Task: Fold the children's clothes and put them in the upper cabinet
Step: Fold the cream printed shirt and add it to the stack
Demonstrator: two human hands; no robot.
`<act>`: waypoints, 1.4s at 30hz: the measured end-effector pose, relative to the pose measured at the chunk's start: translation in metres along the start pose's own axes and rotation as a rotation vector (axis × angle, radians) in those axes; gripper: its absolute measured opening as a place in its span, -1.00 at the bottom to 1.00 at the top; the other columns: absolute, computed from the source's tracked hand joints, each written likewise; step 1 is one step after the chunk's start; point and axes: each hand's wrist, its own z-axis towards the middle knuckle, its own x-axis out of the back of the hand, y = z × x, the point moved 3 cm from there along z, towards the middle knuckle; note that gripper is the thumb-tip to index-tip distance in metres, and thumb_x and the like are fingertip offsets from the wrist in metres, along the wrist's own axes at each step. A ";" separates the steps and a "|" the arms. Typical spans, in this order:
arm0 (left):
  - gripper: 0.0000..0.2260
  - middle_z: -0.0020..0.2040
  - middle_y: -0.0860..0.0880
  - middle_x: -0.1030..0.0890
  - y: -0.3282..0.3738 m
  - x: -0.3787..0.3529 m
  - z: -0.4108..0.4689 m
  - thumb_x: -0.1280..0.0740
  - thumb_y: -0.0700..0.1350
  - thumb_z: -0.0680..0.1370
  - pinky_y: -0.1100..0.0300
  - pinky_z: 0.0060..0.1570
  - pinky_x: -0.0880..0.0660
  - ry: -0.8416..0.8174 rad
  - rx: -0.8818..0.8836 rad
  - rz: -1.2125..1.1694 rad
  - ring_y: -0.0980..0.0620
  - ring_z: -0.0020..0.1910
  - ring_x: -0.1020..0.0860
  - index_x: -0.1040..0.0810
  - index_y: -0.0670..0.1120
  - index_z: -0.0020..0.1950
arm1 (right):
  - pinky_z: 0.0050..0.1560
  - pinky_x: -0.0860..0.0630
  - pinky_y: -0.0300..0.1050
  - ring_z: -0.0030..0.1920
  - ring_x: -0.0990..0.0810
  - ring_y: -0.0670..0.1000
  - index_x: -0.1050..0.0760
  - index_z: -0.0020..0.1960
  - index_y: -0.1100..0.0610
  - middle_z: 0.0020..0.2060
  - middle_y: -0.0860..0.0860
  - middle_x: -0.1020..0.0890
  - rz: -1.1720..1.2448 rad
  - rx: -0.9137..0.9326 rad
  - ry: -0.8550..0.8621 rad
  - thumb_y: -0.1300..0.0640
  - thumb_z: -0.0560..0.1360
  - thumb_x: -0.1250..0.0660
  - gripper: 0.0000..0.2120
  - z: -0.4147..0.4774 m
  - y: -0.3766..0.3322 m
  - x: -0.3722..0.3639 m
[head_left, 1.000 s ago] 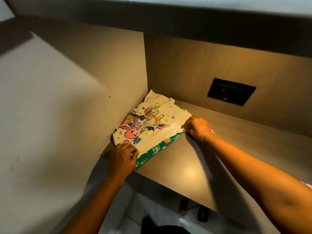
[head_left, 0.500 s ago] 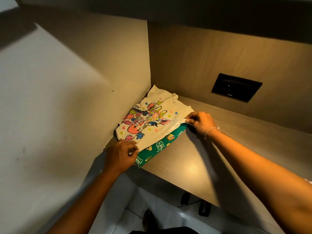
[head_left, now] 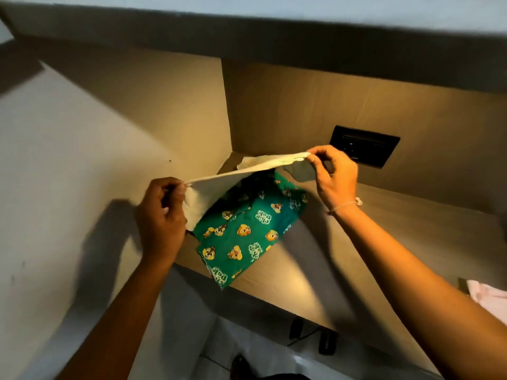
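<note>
Inside, cabinet [head_left: 343, 259] holds green garment [head_left: 247, 237], apparently folded, under lifted white shirt [head_left: 219, 179].

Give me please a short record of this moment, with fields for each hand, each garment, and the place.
left hand: pinches the near edge of the white shirt, lifted
right hand: pinches the far edge of the same shirt, lifted
white shirt: held up between both hands, plain side showing, above the green garment
green garment: folded, cartoon print, lies on the shelf, near corner over the front edge
shelf: wooden, lit from above
black wall plate: on the back panel
pink cloth: at the right edge, partly cut off
</note>
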 end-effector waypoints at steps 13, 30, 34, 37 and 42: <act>-0.93 -0.19 -0.05 -0.60 0.101 -0.118 0.049 -0.33 -0.15 0.57 0.00 -0.13 -0.52 -0.325 -0.073 -0.172 -0.04 -0.22 -0.55 -0.58 -0.13 -0.05 | -0.03 -0.56 -0.08 -0.11 -0.65 0.01 -0.66 -0.09 0.10 -0.17 -0.01 -0.70 -0.210 -0.117 0.127 0.15 0.48 -0.37 -0.90 0.008 0.016 0.177; -0.92 -0.07 0.01 -0.58 0.056 -0.124 -0.083 -0.29 0.01 0.56 0.02 -0.05 -0.48 -1.032 -0.414 0.124 -0.01 -0.05 -0.53 -0.55 0.06 -0.02 | -0.04 -0.53 -0.13 -0.08 -0.63 0.01 -0.66 0.01 -0.01 -0.09 -0.08 -0.69 -0.445 -0.376 -0.101 0.06 0.48 -0.41 -0.88 -0.217 0.035 0.230; -0.70 0.23 0.09 -0.55 0.024 -0.137 -0.124 -0.22 0.19 0.57 -0.03 0.22 -0.43 -1.295 -0.413 0.287 0.09 0.24 -0.43 -0.52 0.11 0.23 | 0.06 -0.54 -0.09 0.00 -0.59 -0.04 -0.60 0.14 -0.17 -0.01 -0.11 -0.68 -0.394 -0.593 -0.336 -0.07 0.50 -0.37 -0.78 -0.257 0.056 0.205; -0.48 0.44 0.04 -0.42 0.040 -0.167 -0.134 -0.07 0.29 0.56 -0.07 0.35 -0.36 -1.204 -0.456 0.232 0.00 0.42 -0.35 -0.36 0.09 0.45 | 0.16 -0.43 -0.13 0.19 -0.52 -0.05 -0.46 0.32 -0.17 0.25 -0.09 -0.58 -0.432 -0.569 -0.304 -0.24 0.52 -0.23 -0.59 -0.237 0.073 0.195; -0.41 0.61 -0.05 0.05 0.040 -0.231 -0.153 0.06 0.27 0.61 -0.10 0.52 0.09 -1.191 -0.500 0.504 -0.10 0.58 0.12 0.06 0.06 0.59 | 0.54 0.07 0.15 0.57 0.06 0.10 0.09 0.57 -0.10 0.58 -0.01 0.02 -0.767 -0.512 -0.590 -0.40 0.52 0.12 -0.29 -0.207 0.134 0.157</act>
